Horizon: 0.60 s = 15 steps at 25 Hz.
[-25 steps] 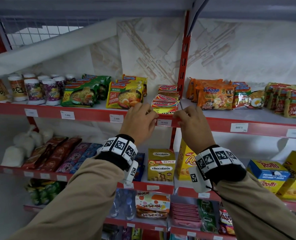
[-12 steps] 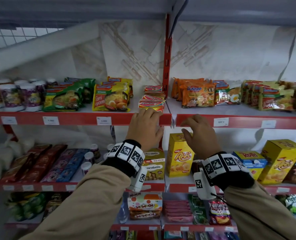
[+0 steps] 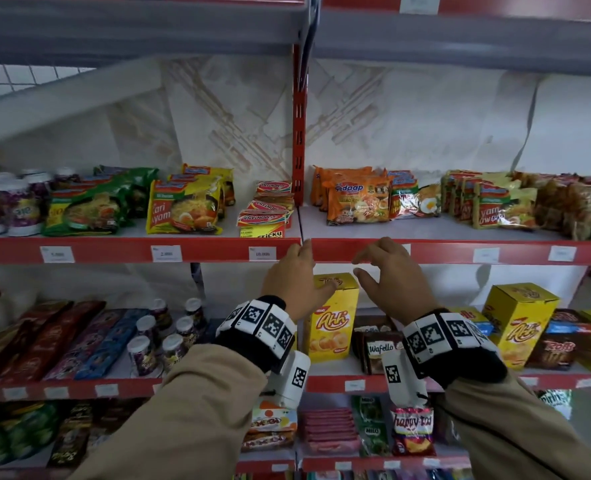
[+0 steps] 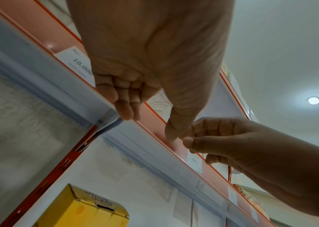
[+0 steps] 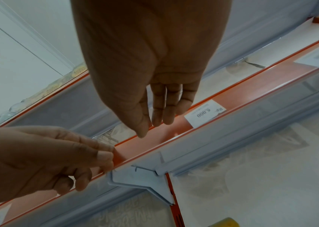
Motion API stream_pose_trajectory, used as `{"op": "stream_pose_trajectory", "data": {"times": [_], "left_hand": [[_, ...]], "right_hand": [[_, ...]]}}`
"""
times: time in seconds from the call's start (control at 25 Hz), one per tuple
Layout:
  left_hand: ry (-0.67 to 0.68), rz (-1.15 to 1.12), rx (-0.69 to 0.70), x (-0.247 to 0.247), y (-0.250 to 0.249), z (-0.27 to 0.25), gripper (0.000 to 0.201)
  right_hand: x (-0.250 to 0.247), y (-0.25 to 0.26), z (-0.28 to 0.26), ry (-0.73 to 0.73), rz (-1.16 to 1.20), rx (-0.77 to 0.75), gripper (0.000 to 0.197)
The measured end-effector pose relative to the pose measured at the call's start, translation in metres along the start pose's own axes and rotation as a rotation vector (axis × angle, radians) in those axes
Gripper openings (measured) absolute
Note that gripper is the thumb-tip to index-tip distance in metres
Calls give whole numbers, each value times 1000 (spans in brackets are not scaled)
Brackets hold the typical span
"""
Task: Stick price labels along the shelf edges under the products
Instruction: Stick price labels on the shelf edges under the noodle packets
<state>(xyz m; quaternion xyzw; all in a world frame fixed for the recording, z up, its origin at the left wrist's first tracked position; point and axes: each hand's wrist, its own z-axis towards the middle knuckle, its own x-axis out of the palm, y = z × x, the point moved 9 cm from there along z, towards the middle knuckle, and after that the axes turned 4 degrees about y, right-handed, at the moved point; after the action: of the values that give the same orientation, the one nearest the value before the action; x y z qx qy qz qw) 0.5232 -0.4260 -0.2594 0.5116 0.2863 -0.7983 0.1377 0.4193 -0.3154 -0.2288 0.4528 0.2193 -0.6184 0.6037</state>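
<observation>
A person in tan sleeves raises both hands to the red shelf edge (image 3: 443,251) of a shop rack, just right of the red upright post (image 3: 299,147) that divides the two bays. The left hand (image 3: 292,282) sits directly below the post, at the seam between the bays, its fingers (image 4: 124,107) loosely curled and touching the edge strip; nothing shows between them. The right hand (image 3: 392,284) is just beside it, further right of the post, its thumb (image 5: 135,116) and fingers (image 5: 163,110) extended and close together, tips at the strip, gripping nothing visible. In the right wrist view, a white price label marked 5.000 (image 5: 205,114) is stuck on the strip just beyond those fingertips, partly hidden by the hand in the head view. Left of the post, another label marked 10.000 (image 3: 262,253) sits on the edge under a stack of small red-and-yellow packets (image 3: 269,211). More labels (image 3: 486,255) follow along the strip right of the post, beneath orange noodle packets (image 3: 356,199). Below the post, a yellow snack box (image 3: 333,323) stands on the next shelf down, behind the left hand.
</observation>
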Motion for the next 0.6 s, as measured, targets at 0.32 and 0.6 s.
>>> {"op": "stream_pose_trajectory", "data": {"times": [0.32, 0.6], "left_hand": [[-226, -118, -7, -1, 0, -16, 72], [-354, -16, 40, -23, -1, -21, 45]], "right_hand": [[7, 18, 17, -32, -127, -197, 45], [10, 20, 24, -62, -290, -260, 40]]}}
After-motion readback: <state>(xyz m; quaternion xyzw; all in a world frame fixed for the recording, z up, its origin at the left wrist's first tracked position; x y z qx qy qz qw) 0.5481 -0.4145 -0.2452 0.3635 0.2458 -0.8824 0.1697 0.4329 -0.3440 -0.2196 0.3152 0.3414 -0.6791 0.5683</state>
